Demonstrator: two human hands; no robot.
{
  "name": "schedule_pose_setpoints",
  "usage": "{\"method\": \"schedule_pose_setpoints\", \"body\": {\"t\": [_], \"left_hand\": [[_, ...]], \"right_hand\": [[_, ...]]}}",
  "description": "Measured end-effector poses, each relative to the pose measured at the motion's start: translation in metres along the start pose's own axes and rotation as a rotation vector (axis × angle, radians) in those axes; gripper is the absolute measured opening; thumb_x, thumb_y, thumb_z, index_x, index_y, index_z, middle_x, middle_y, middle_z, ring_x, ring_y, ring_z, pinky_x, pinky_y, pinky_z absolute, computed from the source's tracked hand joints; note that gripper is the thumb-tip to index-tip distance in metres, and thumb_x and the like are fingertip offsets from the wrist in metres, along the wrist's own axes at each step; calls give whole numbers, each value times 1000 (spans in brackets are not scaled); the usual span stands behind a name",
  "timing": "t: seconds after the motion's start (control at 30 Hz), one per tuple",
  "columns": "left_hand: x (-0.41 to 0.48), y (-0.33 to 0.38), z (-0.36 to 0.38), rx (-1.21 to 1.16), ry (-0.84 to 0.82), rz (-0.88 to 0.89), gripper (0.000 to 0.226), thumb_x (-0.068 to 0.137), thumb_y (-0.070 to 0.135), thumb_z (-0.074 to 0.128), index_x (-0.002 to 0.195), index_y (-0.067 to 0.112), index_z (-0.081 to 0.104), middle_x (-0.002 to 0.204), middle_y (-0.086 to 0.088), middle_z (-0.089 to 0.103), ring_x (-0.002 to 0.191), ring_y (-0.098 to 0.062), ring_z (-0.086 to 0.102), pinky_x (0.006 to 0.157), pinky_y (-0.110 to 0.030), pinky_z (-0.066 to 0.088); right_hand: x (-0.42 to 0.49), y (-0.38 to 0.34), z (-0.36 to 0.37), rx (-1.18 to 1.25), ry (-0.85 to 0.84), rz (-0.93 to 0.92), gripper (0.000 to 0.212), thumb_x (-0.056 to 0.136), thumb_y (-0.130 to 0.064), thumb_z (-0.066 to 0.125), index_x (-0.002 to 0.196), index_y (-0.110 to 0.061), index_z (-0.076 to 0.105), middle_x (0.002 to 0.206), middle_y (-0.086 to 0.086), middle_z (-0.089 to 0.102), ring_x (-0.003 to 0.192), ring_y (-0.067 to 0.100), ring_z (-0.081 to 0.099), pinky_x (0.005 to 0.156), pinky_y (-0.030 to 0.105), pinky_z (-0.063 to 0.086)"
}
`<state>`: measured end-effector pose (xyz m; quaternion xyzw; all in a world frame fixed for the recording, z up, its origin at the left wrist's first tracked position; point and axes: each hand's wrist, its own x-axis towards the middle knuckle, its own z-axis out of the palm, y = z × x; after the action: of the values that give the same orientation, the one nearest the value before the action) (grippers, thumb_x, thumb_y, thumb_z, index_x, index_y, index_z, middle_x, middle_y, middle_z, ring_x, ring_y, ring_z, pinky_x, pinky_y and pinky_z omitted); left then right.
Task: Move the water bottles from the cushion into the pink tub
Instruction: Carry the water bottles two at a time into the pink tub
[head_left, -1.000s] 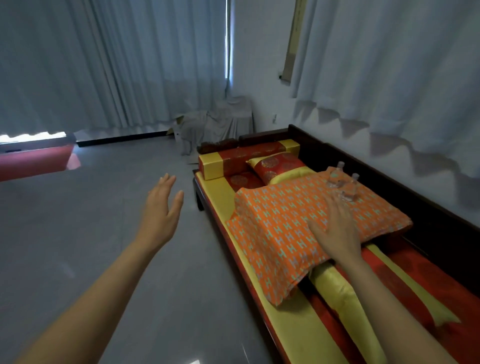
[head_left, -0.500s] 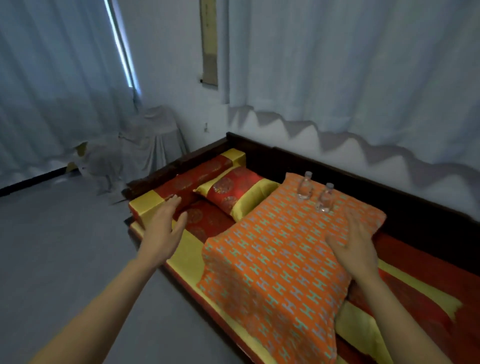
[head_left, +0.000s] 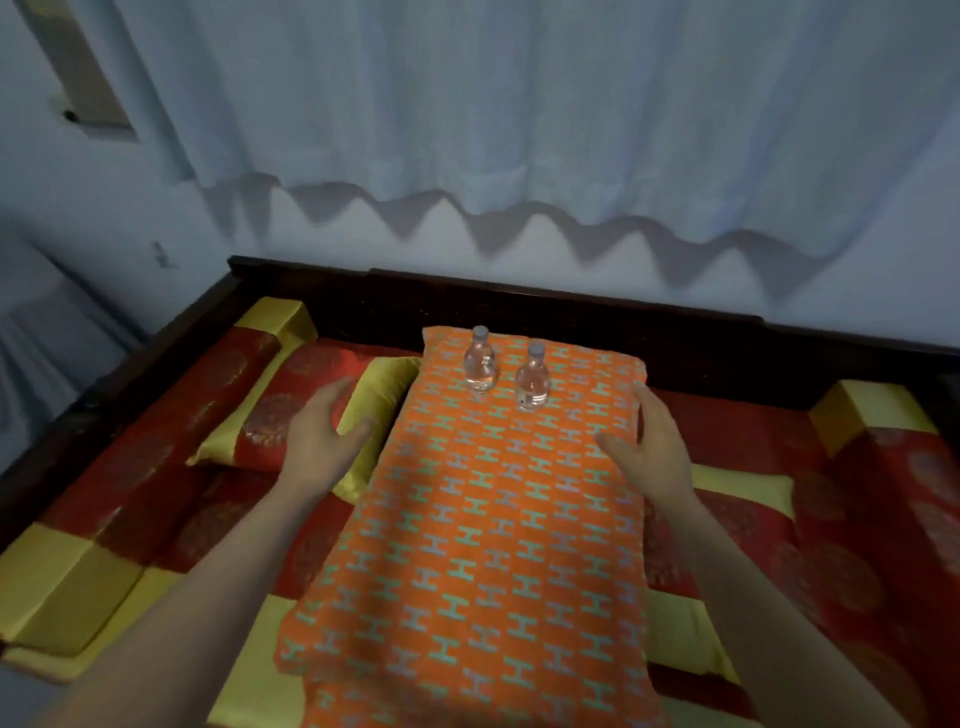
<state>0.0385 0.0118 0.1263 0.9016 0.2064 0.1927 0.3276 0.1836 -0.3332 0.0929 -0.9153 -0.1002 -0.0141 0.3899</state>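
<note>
Change: viewpoint turned from the open floor to face the bench squarely; both arms brought forward from a raised, spread position to flank the cushion. Bottles unmoved across all three views.
Meaning for task: reach phase only; no bottle lifted yet. Both hands now placed for a pickup, by judgement one bottle each.
Left hand (head_left: 324, 436): open, fingers loosely spread, palm turned inward. Positioned over the red-and-gold satin pillow with yellow end band (head_left: 382, 376), just beside the cushion's left edge. Contact with the pillow cannot be told. Holding nothing.
Cushion: large orange fabric cushion with teal H pattern (head_left: 483, 545), lying lengthwise across the red-and-yellow upholstered bench with dark wooden back rail (head_left: 623, 317).
Left bottle: small clear plastic water bottle with grey cap (head_left: 480, 361), upright on the cushion's far end, well ahead of the left hand.
Right bottle: second small clear plastic bottle of the same kind (head_left: 532, 376), upright, just beside the first, not touching it.
Right hand (head_left: 647, 441): open, fingers extended, resting against the cushion's right edge, thumb on the patterned top. Grasping nothing; right bottle near but apart from the fingertips.
Pink tub: not in view; location unknown.
Caution: soft, yielding surface under the bottles; pressure on the cushion likely to tip them.
</note>
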Motion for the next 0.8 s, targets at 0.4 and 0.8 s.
{"method": "schedule_pose_setpoints", "body": {"t": [0.4, 0.8], "left_hand": [[155, -57, 149, -395, -333, -94, 86, 64, 52, 75, 140, 27, 42, 130, 30, 46, 113, 21, 43, 79, 4, 36], [247, -70, 260, -387, -409, -45, 131, 42, 78, 71, 150, 31, 15, 157, 9, 24, 135, 1, 24, 105, -21, 24]], "right_hand": [[155, 11, 123, 155, -148, 258, 97, 70, -46, 81, 148, -25, 28, 155, 0, 33, 140, 20, 35, 111, 38, 34], [213, 23, 196, 161, -140, 205, 62, 71, -24, 81, 123, -21, 48, 116, 1, 63, 104, 22, 62, 87, 42, 52]]}}
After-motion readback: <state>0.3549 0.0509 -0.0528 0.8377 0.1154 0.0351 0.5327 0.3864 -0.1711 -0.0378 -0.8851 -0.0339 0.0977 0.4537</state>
